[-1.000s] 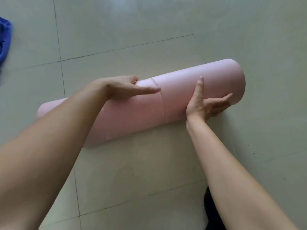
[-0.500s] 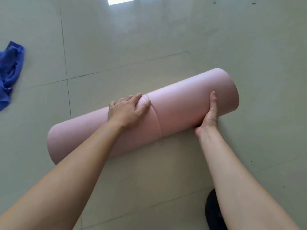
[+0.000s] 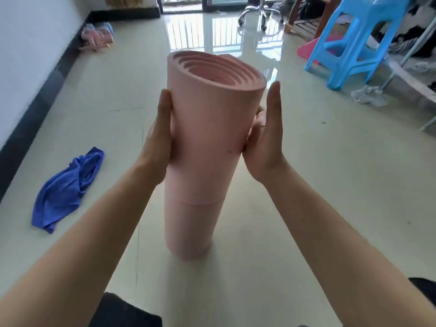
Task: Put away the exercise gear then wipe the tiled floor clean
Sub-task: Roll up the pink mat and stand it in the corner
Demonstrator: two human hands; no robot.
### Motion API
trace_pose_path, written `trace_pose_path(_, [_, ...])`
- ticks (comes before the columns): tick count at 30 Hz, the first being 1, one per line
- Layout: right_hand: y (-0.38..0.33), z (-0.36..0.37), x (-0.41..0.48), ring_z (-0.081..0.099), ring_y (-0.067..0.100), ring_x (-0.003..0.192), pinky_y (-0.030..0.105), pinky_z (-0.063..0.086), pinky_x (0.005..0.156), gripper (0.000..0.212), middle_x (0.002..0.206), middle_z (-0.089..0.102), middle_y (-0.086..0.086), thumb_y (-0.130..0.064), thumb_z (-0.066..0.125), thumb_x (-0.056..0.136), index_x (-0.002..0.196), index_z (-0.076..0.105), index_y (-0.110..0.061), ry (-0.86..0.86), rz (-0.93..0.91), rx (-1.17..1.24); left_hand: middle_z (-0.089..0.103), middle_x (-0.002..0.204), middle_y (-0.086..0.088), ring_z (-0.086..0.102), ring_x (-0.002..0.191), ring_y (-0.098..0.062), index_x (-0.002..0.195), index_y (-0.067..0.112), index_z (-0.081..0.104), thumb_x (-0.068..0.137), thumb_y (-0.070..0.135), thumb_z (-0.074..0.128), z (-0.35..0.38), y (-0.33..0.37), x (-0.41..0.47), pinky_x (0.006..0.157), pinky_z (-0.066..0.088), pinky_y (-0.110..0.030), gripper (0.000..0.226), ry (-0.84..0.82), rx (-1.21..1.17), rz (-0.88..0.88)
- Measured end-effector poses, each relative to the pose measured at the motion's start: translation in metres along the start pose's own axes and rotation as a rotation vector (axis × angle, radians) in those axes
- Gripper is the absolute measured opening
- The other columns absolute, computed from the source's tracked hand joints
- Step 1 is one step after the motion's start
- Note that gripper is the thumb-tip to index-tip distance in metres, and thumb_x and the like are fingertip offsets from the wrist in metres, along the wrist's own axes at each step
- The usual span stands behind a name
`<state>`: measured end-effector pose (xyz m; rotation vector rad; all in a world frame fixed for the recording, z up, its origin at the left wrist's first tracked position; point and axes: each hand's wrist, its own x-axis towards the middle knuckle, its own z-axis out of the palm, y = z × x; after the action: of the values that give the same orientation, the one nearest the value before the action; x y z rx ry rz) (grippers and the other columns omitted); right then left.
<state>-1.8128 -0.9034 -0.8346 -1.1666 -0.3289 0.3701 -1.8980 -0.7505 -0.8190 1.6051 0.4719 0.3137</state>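
Observation:
The rolled pink exercise mat [image 3: 203,147] stands upright on the tiled floor [image 3: 306,185], its spiral top end facing me. My left hand [image 3: 157,140] presses flat against the roll's left side, fingers pointing up. My right hand [image 3: 266,135] presses the right side, fingers straight and upright. The roll is held between the two palms. A crumpled blue cloth [image 3: 68,187] lies on the floor to the left, away from both hands.
A blue plastic stool [image 3: 354,38] stands at the back right beside a metal frame [image 3: 410,76] with clutter. An office chair base [image 3: 259,10] is near the balcony door. A pink and blue bundle [image 3: 96,36] lies by the left wall.
The mat lay on its side on the floor under both hands; it now stands on end between my palms. My view has lifted from the floor to the room.

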Motion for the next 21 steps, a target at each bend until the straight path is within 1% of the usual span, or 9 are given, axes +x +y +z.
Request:
trace_pose_path(4, [-0.054, 0.03, -0.005, 0.055, 0.016, 0.13, 0.044, 0.041, 0.111, 0.11, 0.142, 0.055, 0.0, -0.094, 0.062, 0.056, 0.142, 0.047, -0.027, -0.033, 0.003, -0.152, 0.066, 0.126, 0.018, 0.054, 0.125, 0.001, 0.131, 0.041, 0.06, 0.096, 0.071, 0.009, -0.004, 0.038, -0.021, 0.114, 0.032, -0.035, 0.069, -0.037, -0.112, 0.097])
trace_pose_path(6, [-0.07, 0.032, -0.008, 0.055, 0.014, 0.13, 0.043, 0.039, 0.112, 0.114, 0.142, 0.057, -0.003, -0.093, 0.064, 0.056, 0.147, 0.041, -0.03, -0.028, -0.012, -0.187, 0.066, 0.128, 0.014, 0.052, 0.129, -0.004, 0.133, 0.037, 0.06, 0.097, 0.069, 0.007, -0.003, 0.048, -0.025, 0.116, 0.03, -0.036, 0.071, -0.049, -0.153, 0.129])
trace_pose_path(9, [-0.086, 0.019, -0.016, 0.056, 0.011, 0.129, 0.039, 0.038, 0.113, 0.08, 0.138, 0.061, -0.003, -0.08, 0.051, 0.082, 0.144, 0.051, -0.028, -0.01, -0.066, -0.147, 0.064, 0.132, 0.009, 0.048, 0.134, -0.012, 0.135, 0.035, 0.058, 0.096, 0.07, 0.011, 0.001, 0.056, -0.025, 0.121, 0.022, -0.045, 0.07, -0.104, -0.176, 0.127])
trace_pose_path(10, [-0.089, 0.015, -0.021, 0.059, 0.01, 0.125, 0.036, 0.039, 0.111, 0.064, 0.131, 0.067, -0.003, -0.071, 0.042, 0.093, 0.134, 0.061, -0.026, -0.019, -0.061, -0.142, 0.064, 0.133, 0.01, 0.049, 0.133, -0.01, 0.136, 0.034, 0.057, 0.095, 0.073, 0.014, 0.003, 0.058, -0.025, 0.12, 0.023, -0.044, 0.071, -0.115, -0.177, 0.122])
trace_pose_path(12, [-0.088, 0.008, -0.026, 0.064, 0.007, 0.116, 0.032, 0.039, 0.109, 0.057, 0.114, 0.075, -0.006, -0.061, 0.031, 0.102, 0.111, 0.076, -0.029, -0.022, 0.007, -0.195, 0.064, 0.13, 0.014, 0.053, 0.127, -0.002, 0.135, 0.031, 0.058, 0.09, 0.077, 0.026, 0.008, 0.06, -0.023, 0.117, 0.031, -0.033, 0.072, -0.087, -0.191, 0.116])
trace_pose_path(14, [-0.084, 0.001, -0.027, 0.066, 0.003, 0.11, 0.026, 0.042, 0.101, 0.056, 0.109, 0.076, -0.009, -0.059, 0.029, 0.103, 0.11, 0.077, -0.03, -0.008, 0.054, -0.28, 0.07, 0.113, 0.023, 0.061, 0.107, 0.01, 0.12, 0.031, 0.063, 0.096, 0.067, 0.034, 0.014, 0.061, -0.02, 0.098, 0.043, -0.012, 0.051, -0.063, -0.17, 0.139])
trace_pose_path(17, [-0.087, -0.005, -0.02, 0.069, -0.001, 0.099, 0.011, 0.049, 0.077, 0.049, 0.109, 0.075, -0.009, -0.056, 0.033, 0.104, 0.119, 0.071, -0.029, -0.004, 0.089, -0.394, 0.056, 0.135, 0.017, 0.056, 0.115, 0.004, 0.145, 0.025, 0.045, 0.096, 0.053, 0.051, 0.019, 0.06, -0.012, 0.094, 0.042, -0.012, 0.057, -0.036, -0.057, 0.148])
trace_pose_path(19, [-0.087, -0.01, -0.01, 0.07, 0.006, 0.102, 0.017, 0.053, 0.081, 0.047, 0.112, 0.075, -0.005, -0.06, 0.042, 0.1, 0.122, 0.067, -0.028, -0.01, 0.102, -0.458, 0.054, 0.131, 0.02, 0.056, 0.11, 0.007, 0.149, 0.023, 0.038, 0.1, 0.037, 0.053, 0.016, 0.058, -0.008, 0.086, 0.043, -0.007, 0.054, 0.018, -0.043, 0.133])
trace_pose_path(21, [-0.084, -0.017, -0.001, 0.07, 0.011, 0.105, 0.031, 0.054, 0.092, 0.055, 0.113, 0.073, -0.005, -0.066, 0.057, 0.086, 0.126, 0.061, -0.029, 0.027, 0.142, -0.494, 0.058, 0.131, 0.013, 0.06, 0.112, 0.001, 0.147, 0.023, 0.042, 0.101, 0.027, 0.053, 0.011, 0.054, -0.004, 0.095, 0.047, -0.016, 0.048, 0.079, -0.073, 0.114])
